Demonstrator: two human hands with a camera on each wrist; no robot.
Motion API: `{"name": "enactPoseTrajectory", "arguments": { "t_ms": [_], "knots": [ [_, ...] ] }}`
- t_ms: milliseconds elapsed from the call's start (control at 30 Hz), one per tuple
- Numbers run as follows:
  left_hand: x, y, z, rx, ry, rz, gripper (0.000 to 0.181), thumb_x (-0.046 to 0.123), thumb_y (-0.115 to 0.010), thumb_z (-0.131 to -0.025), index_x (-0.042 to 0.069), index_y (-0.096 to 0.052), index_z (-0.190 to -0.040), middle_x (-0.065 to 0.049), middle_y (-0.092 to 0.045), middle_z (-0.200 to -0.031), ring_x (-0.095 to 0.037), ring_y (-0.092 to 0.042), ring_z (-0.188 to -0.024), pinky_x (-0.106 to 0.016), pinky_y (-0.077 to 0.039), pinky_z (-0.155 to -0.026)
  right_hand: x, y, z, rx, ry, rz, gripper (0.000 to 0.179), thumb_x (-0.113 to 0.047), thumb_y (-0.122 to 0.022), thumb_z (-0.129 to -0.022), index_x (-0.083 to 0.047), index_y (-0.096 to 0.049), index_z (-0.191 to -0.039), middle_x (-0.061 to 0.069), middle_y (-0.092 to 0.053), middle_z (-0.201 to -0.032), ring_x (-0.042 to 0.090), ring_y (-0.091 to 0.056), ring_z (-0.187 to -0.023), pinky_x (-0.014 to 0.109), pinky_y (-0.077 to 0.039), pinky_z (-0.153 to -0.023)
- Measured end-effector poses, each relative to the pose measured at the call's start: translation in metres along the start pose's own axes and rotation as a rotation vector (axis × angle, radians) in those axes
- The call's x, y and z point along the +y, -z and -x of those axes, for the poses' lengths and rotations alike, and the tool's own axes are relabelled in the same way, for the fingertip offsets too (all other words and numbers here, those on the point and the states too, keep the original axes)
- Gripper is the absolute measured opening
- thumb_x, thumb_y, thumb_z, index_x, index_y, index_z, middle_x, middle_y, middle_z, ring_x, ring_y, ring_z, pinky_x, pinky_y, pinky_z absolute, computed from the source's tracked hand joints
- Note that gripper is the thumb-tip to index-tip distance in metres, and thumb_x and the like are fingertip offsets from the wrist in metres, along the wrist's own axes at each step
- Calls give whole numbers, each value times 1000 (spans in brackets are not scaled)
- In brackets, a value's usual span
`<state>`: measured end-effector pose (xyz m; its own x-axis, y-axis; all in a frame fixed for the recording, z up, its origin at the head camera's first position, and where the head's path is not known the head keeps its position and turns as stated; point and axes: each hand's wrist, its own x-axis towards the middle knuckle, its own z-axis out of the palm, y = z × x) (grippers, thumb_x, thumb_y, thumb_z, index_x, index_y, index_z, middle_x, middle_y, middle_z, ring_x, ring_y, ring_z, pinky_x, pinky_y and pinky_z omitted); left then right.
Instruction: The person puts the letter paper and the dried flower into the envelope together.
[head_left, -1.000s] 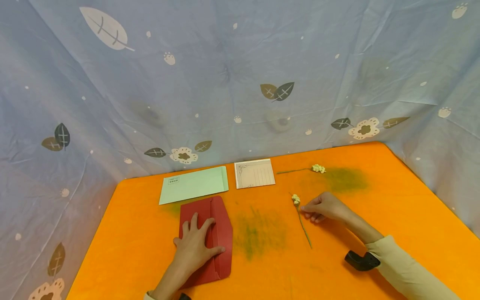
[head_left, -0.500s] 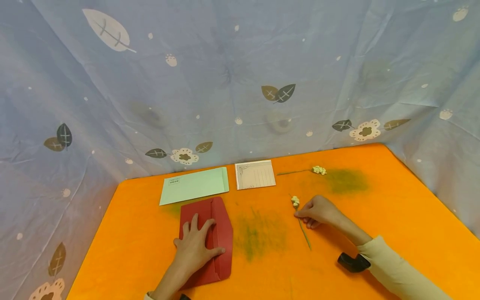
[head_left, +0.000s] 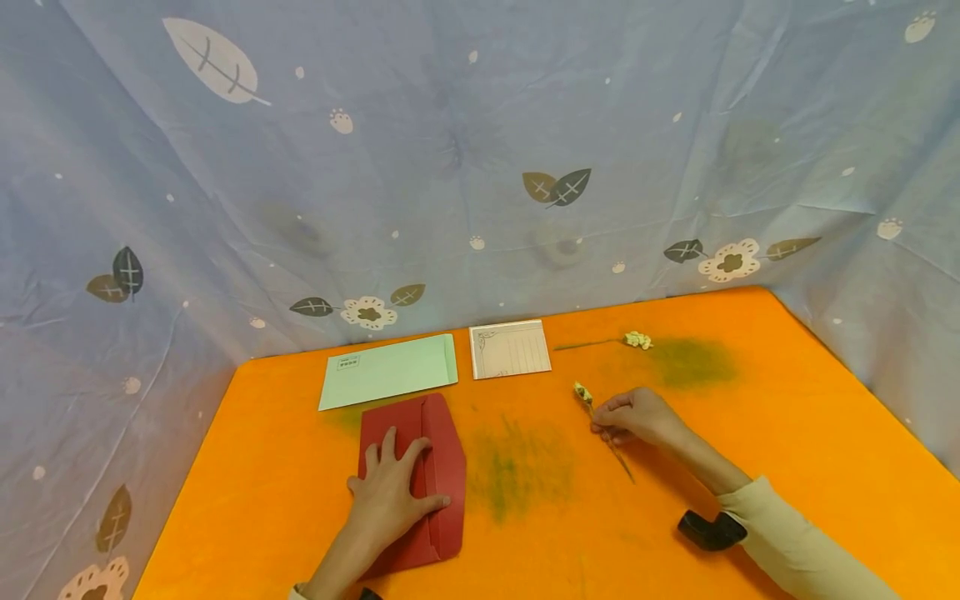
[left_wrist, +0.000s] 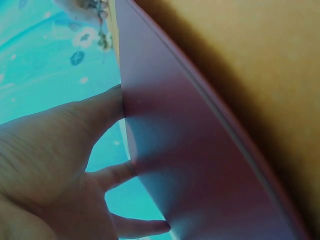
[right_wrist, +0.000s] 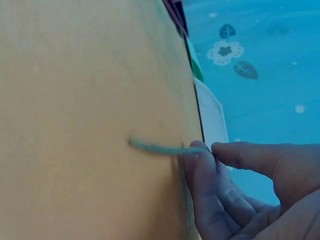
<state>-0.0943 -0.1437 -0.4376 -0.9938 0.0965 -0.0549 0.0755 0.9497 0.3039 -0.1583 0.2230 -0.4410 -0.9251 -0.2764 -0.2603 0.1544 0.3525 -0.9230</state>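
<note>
Right hand [head_left: 637, 417]: a narrow pinch, thumb against fingers, on the thin green stem of a dried-looking sprig with a small pale-yellow flower cluster [head_left: 582, 393]. The right wrist view shows the stem's cut end poking out past the fingers; whether that end touches the cloth I cannot tell. The sprig slants over the orange cloth-covered table [head_left: 262, 500], cluster pointing away from the person, to the right of the red paper envelope.

Left hand [head_left: 390, 492]: fingers spread wide, pressing on the red paper envelope with its pointed flap unfolded [head_left: 450, 508] — steadied, not gripped. The flap lies on the side nearer the right hand.

Farther back: a pale mint-green paper envelope [head_left: 390, 367], a white card with ruled lines [head_left: 513, 350] and, right of the card, a second yellow-headed sprig [head_left: 637, 340], untouched.

Handling notes (judgement): the pinch sits well on the stem, just below the cluster; best kept off the blossoms, which look crumbly. Light pressure should do, since a dry stem could snap. Lift level, so the tail does not drag or bend — and keep the left palm flat, or the red envelope may skid.
</note>
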Motion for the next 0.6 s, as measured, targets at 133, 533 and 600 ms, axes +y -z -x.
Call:
{"name": "enactPoseTrajectory", "arguments": {
  "t_ms": [133,533,600],
  "knots": [
    [0,-1,-1,-2,-1,-5,79,51,-86,-67,21,-55,-133,-28,-33,-148,-49,-33,-124,-73,-38,-72,1,3,-1,-17,-7,-68,30,-9,-60,-97,17,-64,-111,17,-73,-89,17,-70,-74,28,-58,-66],
    [-2,-3,0,13,-3,-12,78,52,-86,-66,22,-56,-132,-27,-33,-148,-48,-34,-124,-72,-39,-71,2,12,-1,-111,-73,-272,44,-11,-61,-98,19,-51,-128,12,-74,-98,15,-72,-85,27,-57,-75],
    [-2,-3,0,14,-4,-12,78,52,-86,-66,22,-56,-131,-27,-33,-148,-48,-34,-123,-71,-40,-70,3,13,-1,-138,-79,-313,46,-12,-62,-97,19,-51,-129,10,-74,-100,15,-72,-88,27,-57,-77]
  ]
}}
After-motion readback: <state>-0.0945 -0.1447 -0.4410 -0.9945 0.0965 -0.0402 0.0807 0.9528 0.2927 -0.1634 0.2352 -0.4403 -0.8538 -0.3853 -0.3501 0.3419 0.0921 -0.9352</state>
